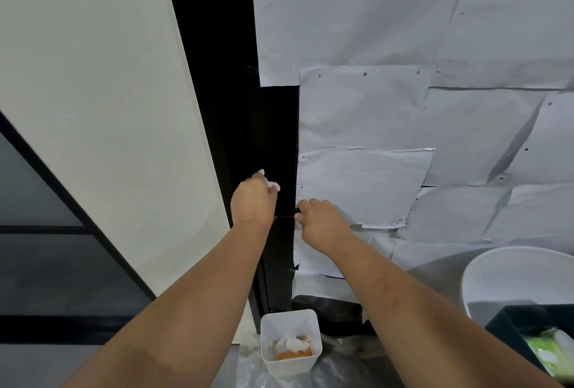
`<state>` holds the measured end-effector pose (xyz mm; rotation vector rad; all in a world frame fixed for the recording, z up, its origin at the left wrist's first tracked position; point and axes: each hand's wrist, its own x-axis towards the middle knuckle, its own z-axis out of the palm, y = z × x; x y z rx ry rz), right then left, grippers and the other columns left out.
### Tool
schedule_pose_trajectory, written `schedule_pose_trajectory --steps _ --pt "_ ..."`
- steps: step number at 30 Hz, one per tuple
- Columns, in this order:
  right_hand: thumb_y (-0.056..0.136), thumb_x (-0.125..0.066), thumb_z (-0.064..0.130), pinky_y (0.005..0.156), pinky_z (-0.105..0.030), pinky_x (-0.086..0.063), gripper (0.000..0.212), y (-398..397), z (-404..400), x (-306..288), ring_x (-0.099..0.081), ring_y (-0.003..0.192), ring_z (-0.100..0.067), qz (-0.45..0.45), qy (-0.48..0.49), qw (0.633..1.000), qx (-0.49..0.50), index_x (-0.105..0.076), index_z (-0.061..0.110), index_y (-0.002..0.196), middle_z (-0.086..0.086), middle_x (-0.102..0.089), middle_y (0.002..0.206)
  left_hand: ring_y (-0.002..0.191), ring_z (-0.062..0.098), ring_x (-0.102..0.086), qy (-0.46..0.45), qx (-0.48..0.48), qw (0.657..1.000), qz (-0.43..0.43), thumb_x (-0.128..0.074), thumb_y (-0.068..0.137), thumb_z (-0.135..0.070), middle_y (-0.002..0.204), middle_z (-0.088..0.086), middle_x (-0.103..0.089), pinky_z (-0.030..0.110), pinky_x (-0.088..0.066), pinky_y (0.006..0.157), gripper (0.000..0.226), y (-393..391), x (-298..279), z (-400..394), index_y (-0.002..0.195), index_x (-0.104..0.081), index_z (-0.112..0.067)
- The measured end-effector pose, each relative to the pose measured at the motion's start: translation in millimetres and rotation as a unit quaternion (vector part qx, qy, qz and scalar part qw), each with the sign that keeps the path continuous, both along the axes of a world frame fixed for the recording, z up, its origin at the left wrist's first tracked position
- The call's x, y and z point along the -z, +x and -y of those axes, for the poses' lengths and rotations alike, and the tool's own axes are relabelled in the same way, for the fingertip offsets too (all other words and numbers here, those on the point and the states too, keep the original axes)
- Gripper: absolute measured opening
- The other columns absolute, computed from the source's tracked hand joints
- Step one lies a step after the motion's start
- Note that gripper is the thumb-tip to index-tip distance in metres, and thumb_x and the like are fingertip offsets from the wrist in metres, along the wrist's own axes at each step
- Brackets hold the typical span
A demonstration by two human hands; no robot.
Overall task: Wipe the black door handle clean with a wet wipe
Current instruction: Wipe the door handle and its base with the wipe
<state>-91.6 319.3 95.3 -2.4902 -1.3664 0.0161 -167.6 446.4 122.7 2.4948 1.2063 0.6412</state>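
The black door handle (287, 213) sticks out from the black door edge (273, 126), hard to make out against the dark surface. My right hand (321, 220) grips the handle's right end with curled fingers. My left hand (253, 198) is closed on a bunched white wet wipe (273, 185) and presses it against the door just above the handle's left part. Only small bits of the wipe show past my fingers.
Sheets of white paper (388, 108) cover the door to the right. A white wall panel (108, 108) stands to the left. Below sit a small white bin (290, 322) with used wipes, a round white tub (497, 269), and a dark box holding a green wipes pack (549, 350).
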Motion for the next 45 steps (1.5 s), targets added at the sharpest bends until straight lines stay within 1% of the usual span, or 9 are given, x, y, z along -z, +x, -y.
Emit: schedule_pose_trajectory --steps 9,12,17,20,23,29,35,40,45 --pt "0.099 -0.035 0.026 0.069 -0.033 -0.034 0.024 -1 1 0 -0.035 0.081 -0.020 -0.009 0.005 1.000 0.003 -0.051 0.010 0.108 -0.009 -0.057 0.100 0.055 0.019 -0.058 -0.043 -0.052 0.985 0.159 -0.048 0.100 -0.030 0.066 0.007 -0.060 0.023 -0.038 0.045 0.032 -12 15 -1 0.087 -0.062 -0.003" --pt "0.099 -0.036 0.026 0.069 -0.034 -0.035 0.024 -3 2 -1 -0.036 0.082 -0.020 -0.008 0.004 1.000 0.004 -0.051 0.010 0.107 -0.009 -0.056 0.100 0.062 0.022 -0.057 -0.190 -0.093 0.951 0.228 -0.044 0.101 -0.033 0.072 0.011 -0.062 0.028 -0.043 0.054 0.042 -11 20 5 0.090 -0.065 0.001" --pt "0.099 -0.035 0.025 0.068 -0.033 -0.033 0.023 -2 2 -2 -0.035 0.081 -0.020 -0.003 0.002 1.000 0.000 -0.051 0.010 0.106 -0.010 -0.057 0.100 0.091 0.028 -0.067 -0.683 -0.108 0.622 0.367 -0.042 0.100 -0.019 0.110 0.015 -0.068 0.053 -0.042 0.097 0.028 -11 17 6 0.121 -0.057 -0.008" --pt "0.099 -0.035 0.025 0.067 -0.033 -0.031 0.023 -2 2 -2 -0.035 0.081 -0.020 -0.001 0.003 1.000 -0.003 -0.051 0.010 0.105 -0.010 -0.057 0.099 0.107 0.030 -0.064 -0.753 -0.088 0.514 0.401 -0.037 0.101 -0.018 0.118 0.020 -0.064 0.053 -0.037 0.103 0.033 -9 13 -1 0.127 -0.052 -0.003" --pt "0.099 -0.036 0.025 0.067 -0.033 -0.032 0.022 -2 2 -2 -0.036 0.081 -0.020 -0.005 0.005 1.000 -0.006 -0.051 0.010 0.105 -0.010 -0.057 0.098 0.111 0.033 -0.061 -0.779 -0.100 0.463 0.412 -0.037 0.103 -0.017 0.113 0.025 -0.059 0.055 -0.041 0.097 0.029 -6 4 -4 0.123 -0.046 0.002" --pt "0.099 -0.035 0.025 0.067 -0.033 -0.034 0.022 -1 2 -3 -0.036 0.080 -0.021 -0.014 -0.002 1.000 -0.007 -0.050 0.011 0.105 -0.008 -0.056 0.097 0.101 0.027 -0.066 -0.746 -0.145 0.536 0.367 -0.054 0.098 -0.013 0.096 0.015 -0.064 0.045 -0.051 0.090 0.018 -1 2 -14 0.110 -0.057 0.000" --pt "0.099 -0.036 0.024 0.067 -0.034 -0.035 0.021 -2 1 -1 -0.037 0.079 -0.021 -0.005 0.002 1.000 -0.002 -0.051 0.011 0.103 -0.009 -0.057 0.096 0.086 0.021 -0.065 -0.628 -0.149 0.668 0.371 -0.073 0.086 -0.018 0.100 0.009 -0.066 0.036 -0.055 0.084 0.024 2 13 -9 0.103 -0.062 -0.005" --pt "0.099 -0.036 0.027 0.068 -0.034 -0.036 0.023 -2 0 -1 -0.036 0.080 -0.021 0.003 0.001 1.000 0.005 -0.051 0.011 0.105 -0.009 -0.058 0.099 0.063 0.009 -0.053 -0.392 -0.094 0.846 0.348 -0.065 0.092 -0.026 0.070 0.000 -0.059 0.020 -0.040 0.056 0.020 -14 10 18 0.075 -0.063 -0.015" --pt "0.099 -0.036 0.027 0.070 -0.036 -0.038 0.023 -4 0 -1 -0.043 0.087 -0.024 -0.004 -0.003 1.000 0.007 -0.051 0.012 0.107 -0.009 -0.057 0.102 0.062 0.012 -0.058 -0.281 -0.069 0.910 0.298 -0.067 0.090 -0.021 0.071 0.003 -0.065 0.018 -0.041 0.053 0.014 -19 3 18 0.086 -0.072 -0.008"
